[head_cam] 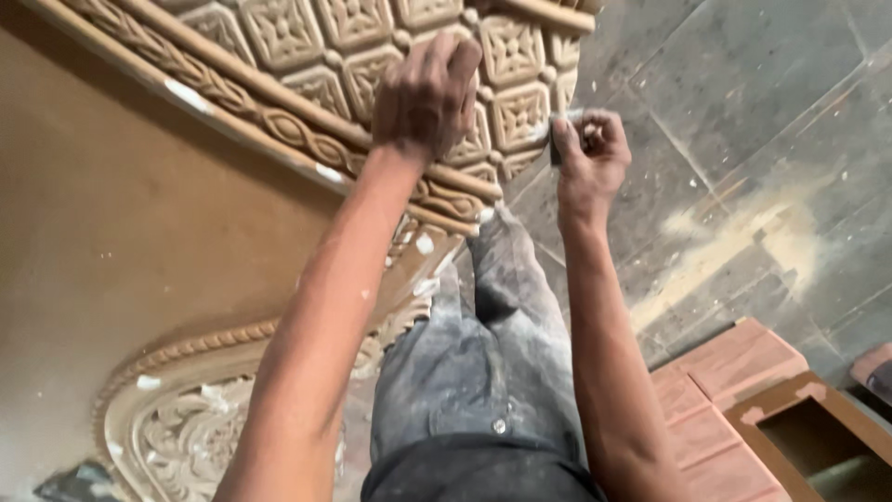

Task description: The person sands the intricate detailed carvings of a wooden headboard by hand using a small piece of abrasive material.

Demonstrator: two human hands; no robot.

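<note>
A carved wooden panel (307, 56) with square floral tiles and a braided border leans at the upper left. My left hand (426, 93) is closed and pressed against the carved squares near the panel's edge; what it holds, if anything, is hidden. Just off the panel's right edge, my right hand (590, 153) pinches a small grey-white piece (563, 130), possibly sandpaper or filler. White filler spots (189, 94) dot the border. My dusty grey trousers (492, 372) show below.
A plain brown board (111, 242) fills the left, with an oval carved ornament (177, 418) at the bottom. Grey floor tiles (743, 112) carry sawdust. Brown wooden blocks and a square frame (799, 418) lie at the lower right.
</note>
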